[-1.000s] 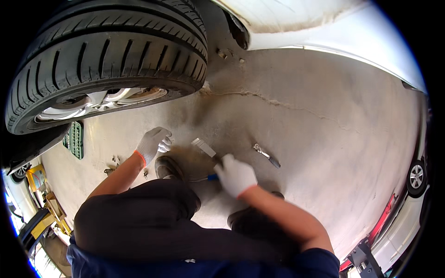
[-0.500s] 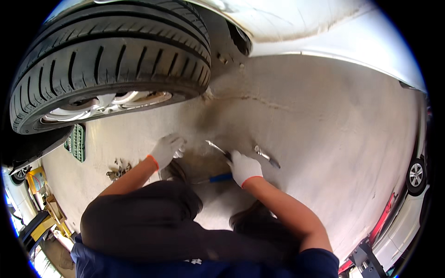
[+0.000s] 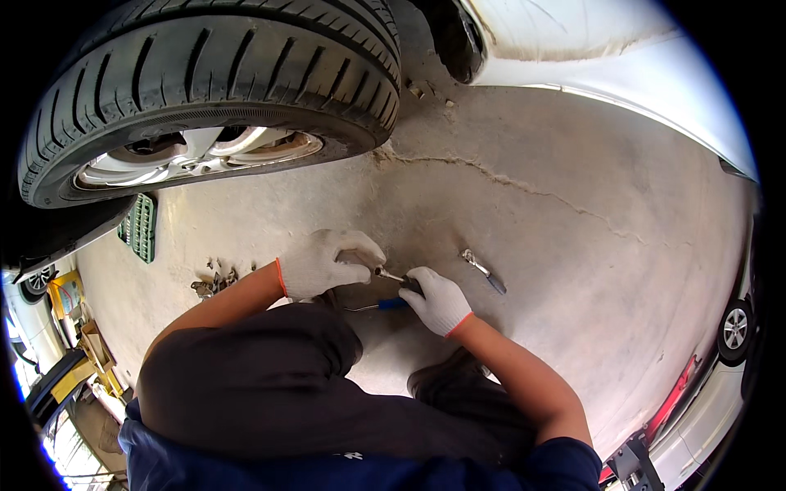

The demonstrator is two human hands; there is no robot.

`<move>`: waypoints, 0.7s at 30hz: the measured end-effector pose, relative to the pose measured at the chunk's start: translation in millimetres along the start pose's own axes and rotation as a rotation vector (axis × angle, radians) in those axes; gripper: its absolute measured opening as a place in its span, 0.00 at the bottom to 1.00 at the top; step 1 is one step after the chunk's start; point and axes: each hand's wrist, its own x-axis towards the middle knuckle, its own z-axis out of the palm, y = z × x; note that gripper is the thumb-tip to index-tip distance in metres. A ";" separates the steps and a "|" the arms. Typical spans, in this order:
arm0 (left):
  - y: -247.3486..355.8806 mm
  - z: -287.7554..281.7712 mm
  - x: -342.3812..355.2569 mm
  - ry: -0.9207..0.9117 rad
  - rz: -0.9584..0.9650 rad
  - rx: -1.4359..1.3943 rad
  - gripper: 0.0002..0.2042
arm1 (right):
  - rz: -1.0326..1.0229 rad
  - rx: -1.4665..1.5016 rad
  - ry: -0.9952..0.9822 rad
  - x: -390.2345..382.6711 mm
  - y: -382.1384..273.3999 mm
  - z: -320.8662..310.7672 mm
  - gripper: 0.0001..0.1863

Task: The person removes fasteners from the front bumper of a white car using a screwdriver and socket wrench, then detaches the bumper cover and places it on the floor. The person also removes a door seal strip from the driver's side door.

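My right hand [image 3: 438,301], in a white knit glove with an orange cuff, is closed around the dark handle of a ratchet wrench [image 3: 391,276]. Its shiny shaft and head point left. My left hand [image 3: 323,262], gloved the same way, curves beside that head with thumb and forefinger apart; its other fingers are partly hidden. On the concrete to the right lies a second ratchet wrench [image 3: 485,272] with a dark grip. Below my hands, a tool with a blue handle [image 3: 391,304] and thin metal shaft rests on the floor, partly covered by the right hand.
A car wheel [image 3: 246,90] looms at upper left, with white bodywork [image 3: 598,65] at upper right. Near the wheel stands a green socket case [image 3: 141,229]. Small metal parts [image 3: 214,280] lie heaped left of my left forearm. A crack [image 3: 508,180] runs across the floor.
My left hand has moved right and spread its thumb and forefinger beside the wrench head. The right hand has shifted slightly right with the wrench. The view has shifted a little.
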 end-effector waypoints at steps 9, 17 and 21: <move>3.7 1.6 2.3 0.115 -0.084 0.113 0.13 | 0.129 -0.040 -0.121 14.0 -13.7 -18.7 0.20; -106.3 -13.6 -3.5 -0.100 -0.069 0.832 0.12 | 0.033 -0.208 -0.184 1.1 11.7 -48.2 0.24; -73.4 -11.4 3.4 -0.036 -0.089 0.773 0.16 | 0.021 -0.282 -0.005 23.0 9.0 -68.1 0.27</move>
